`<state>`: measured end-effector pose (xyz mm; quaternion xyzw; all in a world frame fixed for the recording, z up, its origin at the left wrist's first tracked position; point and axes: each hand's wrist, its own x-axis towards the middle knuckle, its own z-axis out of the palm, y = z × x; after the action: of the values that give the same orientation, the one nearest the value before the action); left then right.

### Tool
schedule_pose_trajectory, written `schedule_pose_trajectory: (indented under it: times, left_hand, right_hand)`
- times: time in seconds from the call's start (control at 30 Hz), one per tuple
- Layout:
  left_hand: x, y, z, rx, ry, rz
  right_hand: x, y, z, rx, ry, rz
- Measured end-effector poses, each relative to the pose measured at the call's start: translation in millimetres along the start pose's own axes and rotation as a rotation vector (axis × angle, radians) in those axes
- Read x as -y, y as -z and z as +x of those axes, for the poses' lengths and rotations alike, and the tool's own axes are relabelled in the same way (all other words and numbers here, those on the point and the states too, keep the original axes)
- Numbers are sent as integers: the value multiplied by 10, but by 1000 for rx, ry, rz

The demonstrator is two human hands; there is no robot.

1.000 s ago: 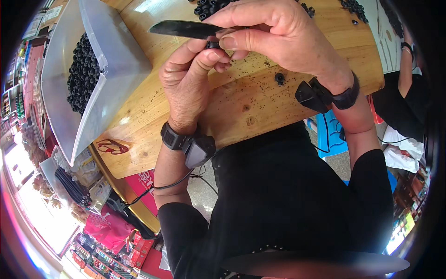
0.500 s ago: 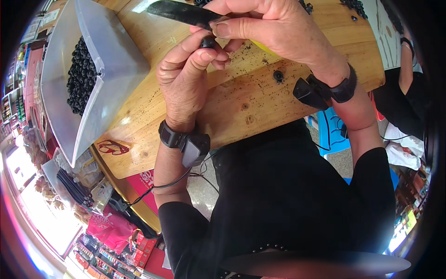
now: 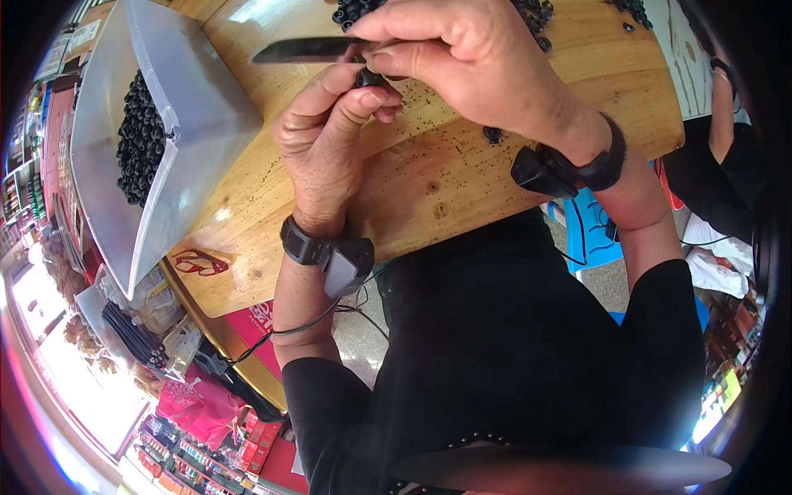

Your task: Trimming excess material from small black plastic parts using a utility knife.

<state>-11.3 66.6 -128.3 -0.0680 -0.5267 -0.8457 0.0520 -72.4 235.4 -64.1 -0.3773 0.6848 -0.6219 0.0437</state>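
My left hand is closed, pinching a small round black part between thumb and fingers. The part looks like a rubber or plastic piece with a hollow; its exact kind is unclear. Just above it, my right hand grips a knife with a dark blade that points left and lies nearly level. The knife's handle is hidden in my palm. Where the blade meets the part, my fingers cover the view. A single black piece lies on the table under my right wrist.
At left, a translucent plastic bin holds a heap of black parts. More black pieces lie beyond my hands. Dark crumbs dot the wooden table. Red-framed glasses rest near its left edge. Another person's arm shows at far right.
The knife has tipped from sloping down to the right to almost level, its tip dropping lower. My right hand has shifted slightly left; my left hand keeps hold of the black part.
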Motion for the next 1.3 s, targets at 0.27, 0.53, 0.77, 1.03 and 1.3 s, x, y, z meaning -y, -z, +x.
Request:
schedule_pose_trajectory:
  times: [0.27, 0.53, 0.77, 1.03, 1.3]
  left_hand:
    - [13, -2, 7, 33, -5, -29]
    - [-17, 2, 37, 145, -31, -127]
    - [-27, -16, 56, 166, -3, -174]
    - [-39, -2, 17, 94, 4, -119]
    - [-35, -41, 5, -13, 34, -32]
  right_hand:
    - [-82, 92, 49, 70, -120, 238]
    - [32, 151, 79, 85, -211, 190]
    - [-270, 164, 176, 155, 500, 139]
    - [128, 143, 48, 31, -137, 192]
    - [-53, -78, -47, 16, 21, -119]
